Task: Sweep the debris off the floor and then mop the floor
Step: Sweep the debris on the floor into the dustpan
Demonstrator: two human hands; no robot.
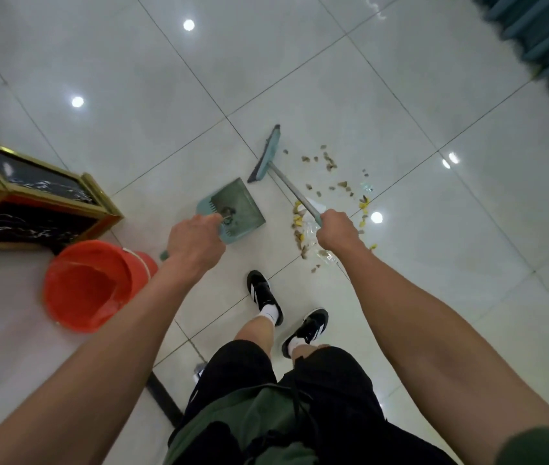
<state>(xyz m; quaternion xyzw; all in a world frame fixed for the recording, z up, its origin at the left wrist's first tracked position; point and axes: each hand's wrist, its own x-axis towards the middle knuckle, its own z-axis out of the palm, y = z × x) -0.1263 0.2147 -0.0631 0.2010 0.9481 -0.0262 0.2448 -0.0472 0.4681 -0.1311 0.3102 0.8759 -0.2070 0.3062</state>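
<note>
My left hand (pixel 194 245) grips the handle of a teal dustpan (pixel 236 204) that sits on the white tiled floor with a little dirt inside it. My right hand (pixel 336 231) grips the grey handle of a teal broom. The broom head (pixel 265 156) lies on the floor just beyond the dustpan's open edge. Scattered debris (pixel 325 193), brown and yellow bits with clear wrapper scraps, is spread on the tiles to the right of the broom and under my right hand.
An orange bucket (pixel 88 286) stands at the left by my left forearm. Behind it is a gold-framed black marble bin (pixel 31 196). My two feet in black shoes (pixel 263 293) stand just behind the debris. Teal steps (pixel 548 45) are at the top right.
</note>
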